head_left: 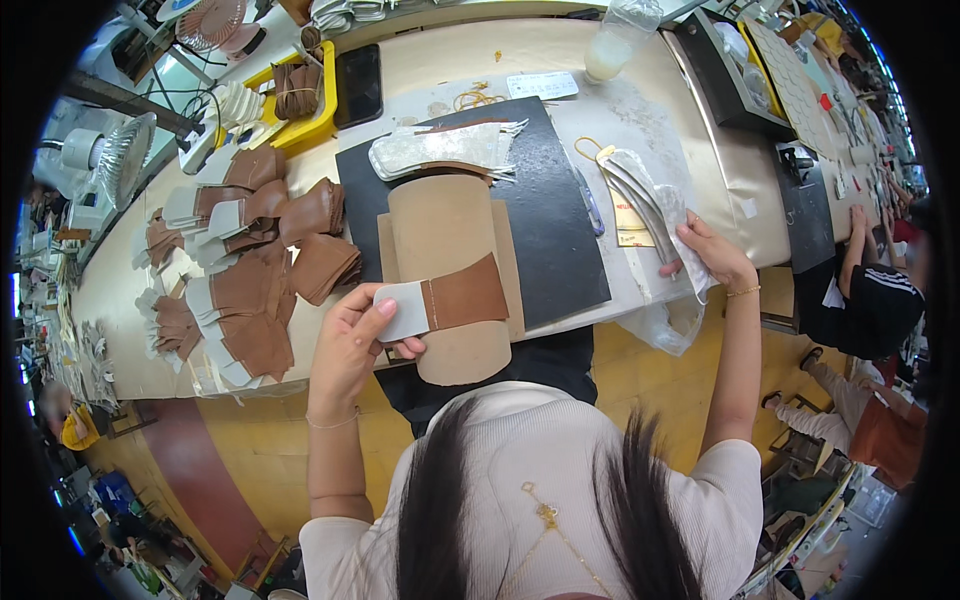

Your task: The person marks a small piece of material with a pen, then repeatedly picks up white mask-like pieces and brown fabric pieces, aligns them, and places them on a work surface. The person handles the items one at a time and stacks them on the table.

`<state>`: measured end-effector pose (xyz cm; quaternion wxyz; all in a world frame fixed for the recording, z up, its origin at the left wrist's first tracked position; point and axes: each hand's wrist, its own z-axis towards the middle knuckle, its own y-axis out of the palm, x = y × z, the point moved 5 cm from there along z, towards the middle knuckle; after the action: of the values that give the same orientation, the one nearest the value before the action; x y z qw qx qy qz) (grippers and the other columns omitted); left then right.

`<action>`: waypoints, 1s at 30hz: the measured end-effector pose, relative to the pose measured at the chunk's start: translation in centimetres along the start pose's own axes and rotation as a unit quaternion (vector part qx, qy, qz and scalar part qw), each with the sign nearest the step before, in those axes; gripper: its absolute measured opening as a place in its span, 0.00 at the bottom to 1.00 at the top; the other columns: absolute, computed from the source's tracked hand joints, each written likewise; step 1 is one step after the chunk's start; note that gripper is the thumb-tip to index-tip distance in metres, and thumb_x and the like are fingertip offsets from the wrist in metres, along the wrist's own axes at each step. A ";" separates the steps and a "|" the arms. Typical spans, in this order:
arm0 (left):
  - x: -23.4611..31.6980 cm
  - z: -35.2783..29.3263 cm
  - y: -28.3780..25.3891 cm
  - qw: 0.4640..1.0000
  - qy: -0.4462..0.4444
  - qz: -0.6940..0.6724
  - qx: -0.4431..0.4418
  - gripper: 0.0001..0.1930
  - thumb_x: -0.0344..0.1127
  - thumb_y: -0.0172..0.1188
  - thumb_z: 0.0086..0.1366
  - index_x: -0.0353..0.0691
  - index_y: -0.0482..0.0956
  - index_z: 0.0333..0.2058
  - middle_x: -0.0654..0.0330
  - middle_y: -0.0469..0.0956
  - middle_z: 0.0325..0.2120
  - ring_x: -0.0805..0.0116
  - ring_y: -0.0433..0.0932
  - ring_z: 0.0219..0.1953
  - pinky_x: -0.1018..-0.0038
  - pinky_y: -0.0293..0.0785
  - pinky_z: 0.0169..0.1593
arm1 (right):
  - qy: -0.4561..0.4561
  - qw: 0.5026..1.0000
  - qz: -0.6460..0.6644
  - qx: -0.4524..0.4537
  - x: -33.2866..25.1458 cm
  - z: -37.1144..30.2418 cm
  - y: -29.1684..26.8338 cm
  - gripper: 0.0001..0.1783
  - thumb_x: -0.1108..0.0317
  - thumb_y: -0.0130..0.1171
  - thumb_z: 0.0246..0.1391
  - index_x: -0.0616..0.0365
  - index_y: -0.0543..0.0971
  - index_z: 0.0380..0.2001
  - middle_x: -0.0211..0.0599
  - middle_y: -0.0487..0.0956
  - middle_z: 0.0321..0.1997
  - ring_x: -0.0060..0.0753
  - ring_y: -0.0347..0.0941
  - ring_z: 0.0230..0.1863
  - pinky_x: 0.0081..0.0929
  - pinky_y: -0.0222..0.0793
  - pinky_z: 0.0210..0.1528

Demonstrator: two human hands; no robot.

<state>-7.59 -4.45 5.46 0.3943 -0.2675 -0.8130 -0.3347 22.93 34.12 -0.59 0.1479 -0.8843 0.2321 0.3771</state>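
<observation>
My left hand pinches the pale grey end of a brown leather piece. A stitched line runs where grey meets brown, and the brown part lies across a tan curved board. That board's near end reaches past the table edge toward my lap. To the right, my right hand grips the edge of a bundle of grey-white strips; some fingers are hidden behind it. A yellow tag with a loop of cord sits under the strips. On the dark mat, beyond the board, rests a stack of whitish-backed brown pieces.
Piles of brown-and-grey leather pieces cover the left of the table. Behind them are a yellow tray and a black phone. A plastic cup stands far right, near a black box. Other people work at the right.
</observation>
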 end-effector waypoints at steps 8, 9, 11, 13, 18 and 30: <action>-0.3 -0.1 -0.3 1.000 -0.025 -0.014 -0.004 0.11 0.34 0.58 0.70 0.30 0.77 0.40 0.53 0.81 0.27 0.67 0.82 0.23 0.78 0.78 0.24 | -0.161 0.985 -0.024 0.062 -7.4 -3.8 7.1 0.17 0.64 0.54 0.67 0.63 0.73 0.53 0.27 0.79 0.37 0.18 0.77 0.31 0.20 0.77 0.30; -0.3 0.0 0.0 0.999 -0.019 -0.023 -0.020 0.10 0.34 0.58 0.70 0.30 0.77 0.39 0.53 0.81 0.27 0.67 0.82 0.22 0.78 0.77 0.24 | -0.210 0.972 -0.090 0.046 -8.6 -4.1 9.1 0.16 0.64 0.57 0.64 0.63 0.75 0.50 0.27 0.80 0.36 0.17 0.77 0.31 0.19 0.76 0.30; -0.4 -0.1 0.1 0.999 -0.026 -0.016 -0.008 0.12 0.36 0.57 0.71 0.29 0.77 0.38 0.53 0.80 0.26 0.65 0.82 0.22 0.77 0.79 0.23 | -0.297 0.940 -0.170 -0.002 -10.8 -4.9 13.5 0.14 0.64 0.62 0.60 0.64 0.79 0.43 0.27 0.80 0.34 0.15 0.76 0.30 0.17 0.73 0.29; -0.3 -0.1 0.1 1.000 -0.022 -0.016 -0.007 0.15 0.39 0.54 0.72 0.29 0.76 0.39 0.51 0.81 0.26 0.63 0.83 0.21 0.76 0.80 0.22 | -0.301 0.942 -0.129 -0.077 -12.2 -5.3 17.7 0.12 0.65 0.68 0.53 0.63 0.82 0.35 0.27 0.81 0.29 0.13 0.74 0.27 0.15 0.68 0.28; 0.0 -0.6 -0.1 0.998 -0.037 -0.047 -0.029 0.28 0.51 0.46 0.75 0.24 0.76 0.43 0.47 0.82 0.31 0.61 0.85 0.26 0.76 0.83 0.28 | -0.286 0.915 -0.241 -0.149 -15.7 -4.8 24.9 0.13 0.62 0.68 0.53 0.63 0.84 0.30 0.37 0.81 0.22 0.22 0.74 0.21 0.21 0.67 0.26; 0.0 -0.7 -0.1 0.996 -0.044 -0.063 -0.039 0.31 0.54 0.48 0.74 0.22 0.76 0.44 0.48 0.81 0.32 0.61 0.85 0.28 0.78 0.84 0.30 | -0.256 0.878 -0.370 -0.163 -18.0 -3.7 28.7 0.15 0.61 0.68 0.52 0.64 0.82 0.27 0.44 0.79 0.19 0.38 0.77 0.20 0.29 0.69 0.26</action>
<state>-7.34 -5.07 5.76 0.3253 -0.2451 -0.8311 -0.3787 -0.81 13.49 12.67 0.1846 -0.7899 -0.2231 0.5405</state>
